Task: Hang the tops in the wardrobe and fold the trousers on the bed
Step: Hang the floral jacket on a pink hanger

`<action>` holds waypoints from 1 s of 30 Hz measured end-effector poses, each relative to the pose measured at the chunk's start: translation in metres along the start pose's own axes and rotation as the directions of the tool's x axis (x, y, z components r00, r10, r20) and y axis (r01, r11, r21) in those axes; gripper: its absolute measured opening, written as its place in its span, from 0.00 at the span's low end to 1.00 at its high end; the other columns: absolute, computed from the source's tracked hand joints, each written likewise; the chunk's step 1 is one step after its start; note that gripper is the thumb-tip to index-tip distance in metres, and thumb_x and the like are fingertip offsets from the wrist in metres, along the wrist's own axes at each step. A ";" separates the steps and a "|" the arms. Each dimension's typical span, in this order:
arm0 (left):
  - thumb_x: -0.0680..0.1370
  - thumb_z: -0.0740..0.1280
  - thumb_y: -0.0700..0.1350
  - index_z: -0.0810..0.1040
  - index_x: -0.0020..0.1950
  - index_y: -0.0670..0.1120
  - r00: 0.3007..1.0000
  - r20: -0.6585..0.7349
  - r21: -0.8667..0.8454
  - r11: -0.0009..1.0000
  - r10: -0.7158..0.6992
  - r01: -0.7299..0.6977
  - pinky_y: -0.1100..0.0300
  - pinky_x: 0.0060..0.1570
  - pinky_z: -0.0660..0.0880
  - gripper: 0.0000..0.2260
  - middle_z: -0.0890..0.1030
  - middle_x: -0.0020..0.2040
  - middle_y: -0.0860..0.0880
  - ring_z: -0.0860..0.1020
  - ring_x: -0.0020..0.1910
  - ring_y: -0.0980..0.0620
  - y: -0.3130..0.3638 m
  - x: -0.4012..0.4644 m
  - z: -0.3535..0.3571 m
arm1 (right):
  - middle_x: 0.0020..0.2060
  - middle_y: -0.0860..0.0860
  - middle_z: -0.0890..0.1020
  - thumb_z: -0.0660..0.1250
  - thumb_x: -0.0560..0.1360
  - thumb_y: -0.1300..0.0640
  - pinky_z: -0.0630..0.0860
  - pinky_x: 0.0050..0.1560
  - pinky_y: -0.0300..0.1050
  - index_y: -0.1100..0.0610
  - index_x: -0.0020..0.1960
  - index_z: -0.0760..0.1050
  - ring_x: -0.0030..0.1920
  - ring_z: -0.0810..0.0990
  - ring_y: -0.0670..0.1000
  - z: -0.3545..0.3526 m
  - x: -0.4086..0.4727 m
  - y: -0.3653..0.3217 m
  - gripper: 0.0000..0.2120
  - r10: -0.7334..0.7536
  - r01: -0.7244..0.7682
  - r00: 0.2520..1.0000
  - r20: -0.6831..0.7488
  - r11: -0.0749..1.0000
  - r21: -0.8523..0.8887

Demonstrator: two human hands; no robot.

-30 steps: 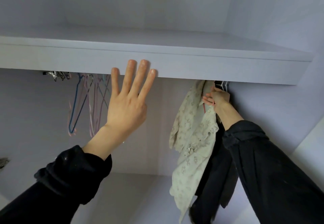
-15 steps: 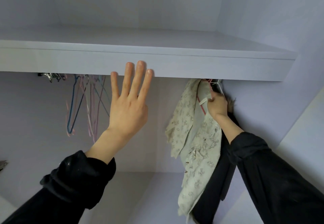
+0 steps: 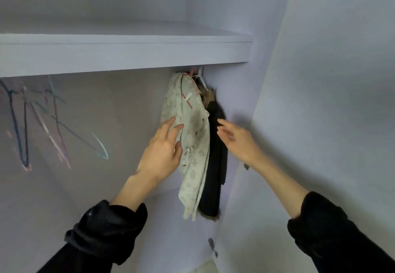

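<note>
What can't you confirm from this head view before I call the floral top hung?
- Rail and hanger hooks: hidden behind the shelf.
- Pink hanger: mostly covered by the floral top.
- Dark fur-trimmed coat: largely behind the top.
- Empty hangers: motion-blurred.
- Left hand and right hand: blurred; touching cloth unclear.
- Bed, trousers: out of frame.

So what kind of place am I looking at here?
Most likely the inside of a wardrobe: a pale shelf overhead, empty hangers on the left, and a patterned top hanging beside a dark coat.
</note>
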State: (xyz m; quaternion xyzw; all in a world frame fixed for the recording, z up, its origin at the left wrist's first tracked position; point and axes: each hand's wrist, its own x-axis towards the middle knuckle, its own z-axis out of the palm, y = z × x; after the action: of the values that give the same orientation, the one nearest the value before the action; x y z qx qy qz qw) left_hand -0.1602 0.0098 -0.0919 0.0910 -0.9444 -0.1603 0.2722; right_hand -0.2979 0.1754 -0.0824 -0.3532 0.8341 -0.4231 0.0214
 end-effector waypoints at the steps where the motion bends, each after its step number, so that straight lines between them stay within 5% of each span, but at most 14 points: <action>1: 0.80 0.58 0.40 0.66 0.71 0.43 0.999 0.028 -0.053 0.998 0.033 -0.032 0.54 0.67 0.64 0.19 0.62 0.74 0.45 0.64 0.71 0.45 0.008 -0.001 0.001 | 0.59 0.49 0.79 0.60 0.80 0.55 0.66 0.55 0.29 0.53 0.70 0.68 0.56 0.77 0.44 -0.007 -0.017 -0.002 0.19 0.023 -0.023 1.000 -0.021 1.000 -0.013; 4: 0.81 0.58 0.40 0.68 0.70 0.45 0.987 0.111 -0.210 0.973 0.118 -0.093 0.61 0.64 0.63 0.17 0.69 0.69 0.48 0.69 0.67 0.49 0.025 -0.013 0.015 | 0.53 0.50 0.82 0.61 0.79 0.56 0.72 0.54 0.34 0.55 0.67 0.72 0.48 0.79 0.47 -0.017 -0.073 0.003 0.16 0.135 -0.139 0.986 -0.099 0.990 -0.031; 8: 0.81 0.58 0.42 0.70 0.69 0.46 0.946 0.218 -0.420 0.898 0.239 -0.130 0.66 0.59 0.65 0.16 0.73 0.65 0.50 0.72 0.63 0.53 0.067 -0.042 0.046 | 0.54 0.50 0.81 0.61 0.79 0.56 0.72 0.57 0.39 0.53 0.65 0.74 0.53 0.79 0.50 -0.031 -0.163 0.018 0.15 0.323 -0.329 0.923 -0.208 0.944 0.009; 15: 0.80 0.60 0.39 0.75 0.64 0.43 0.780 0.335 -0.682 0.707 0.528 -0.185 0.59 0.57 0.71 0.13 0.76 0.58 0.50 0.76 0.56 0.49 0.184 -0.110 0.106 | 0.52 0.52 0.82 0.61 0.79 0.58 0.73 0.57 0.41 0.55 0.64 0.75 0.52 0.80 0.52 -0.066 -0.339 0.037 0.14 0.590 -0.620 0.673 -0.445 0.779 0.095; 19: 0.79 0.61 0.38 0.77 0.61 0.45 0.617 0.317 -0.780 0.568 0.720 -0.262 0.64 0.54 0.68 0.12 0.77 0.56 0.55 0.76 0.53 0.55 0.261 -0.163 0.127 | 0.51 0.56 0.83 0.63 0.78 0.60 0.74 0.58 0.49 0.58 0.62 0.75 0.51 0.81 0.56 -0.084 -0.448 0.026 0.13 0.662 -0.723 0.467 -0.586 0.667 0.178; 22: 0.79 0.62 0.37 0.78 0.60 0.43 0.440 0.294 -0.850 0.442 0.849 -0.285 0.61 0.57 0.70 0.11 0.79 0.56 0.50 0.77 0.55 0.54 0.333 -0.221 0.134 | 0.51 0.57 0.83 0.63 0.78 0.60 0.74 0.58 0.45 0.59 0.62 0.75 0.52 0.80 0.57 -0.095 -0.541 0.010 0.13 0.689 -0.770 0.252 -0.680 0.568 0.291; 26: 0.78 0.63 0.37 0.78 0.60 0.44 0.276 0.251 -0.902 0.327 0.928 -0.281 0.59 0.56 0.73 0.12 0.81 0.54 0.49 0.79 0.53 0.53 0.411 -0.301 0.137 | 0.52 0.55 0.82 0.61 0.79 0.59 0.74 0.57 0.44 0.58 0.64 0.74 0.53 0.80 0.54 -0.100 -0.651 -0.014 0.14 0.701 -0.797 0.062 -0.711 0.463 0.387; 30: 0.79 0.60 0.39 0.75 0.63 0.46 0.037 0.261 -0.933 0.261 0.965 -0.249 0.63 0.57 0.71 0.14 0.79 0.58 0.50 0.77 0.55 0.56 0.486 -0.395 0.138 | 0.55 0.55 0.81 0.59 0.80 0.58 0.75 0.55 0.44 0.58 0.66 0.71 0.56 0.79 0.54 -0.099 -0.769 -0.031 0.15 0.702 -0.802 -0.107 -0.705 0.358 0.478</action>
State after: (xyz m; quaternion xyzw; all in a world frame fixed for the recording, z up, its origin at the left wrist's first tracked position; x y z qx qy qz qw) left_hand 0.0530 0.5998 -0.2230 -0.5817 -0.7082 -0.3543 -0.1858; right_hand 0.2633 0.6985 -0.1985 0.4393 0.7872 -0.3980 -0.1698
